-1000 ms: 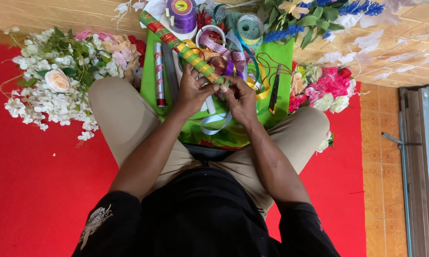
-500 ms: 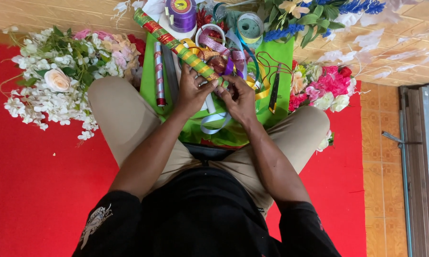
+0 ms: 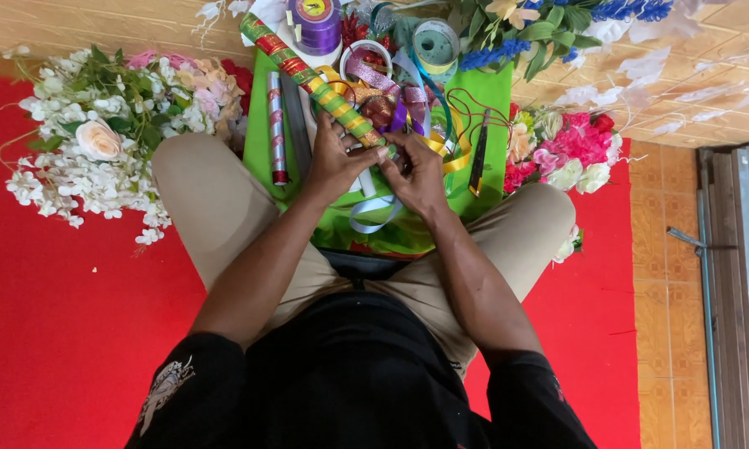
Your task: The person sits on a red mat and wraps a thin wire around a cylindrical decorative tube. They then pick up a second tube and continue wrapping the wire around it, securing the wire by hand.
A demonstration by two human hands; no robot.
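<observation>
You're sitting cross-legged on a red mat (image 3: 67, 333) laid over a wood-look floor (image 3: 75, 25), with a green sheet (image 3: 487, 91) spread between your knees as the work surface. Off to your right there's a stack of boards (image 3: 736, 274) along the edge. Your left hand (image 3: 335, 158) is closed around the lower end of the ribbon-wrapped stick (image 3: 308, 79), a long rod banded in green, red and gold that angles up and away to the left. Your right hand (image 3: 416, 170) is curled at that same end, fingertips pinching right at the wrap; can't tell if it's pinching ribbon or the stick itself. Around you: one purple ribbon spool (image 3: 316, 25), one pale green tape roll (image 3: 435, 46), a second plain rod (image 3: 276, 125) lying just left of your hands, and a dark cutter (image 3: 479, 154) on the sheet to the right. Loose ribbons (image 3: 374, 212) trail under your wrists. Two flower heaps flank you, white ones (image 3: 83, 141) left, pink ones (image 3: 570, 150) right.
</observation>
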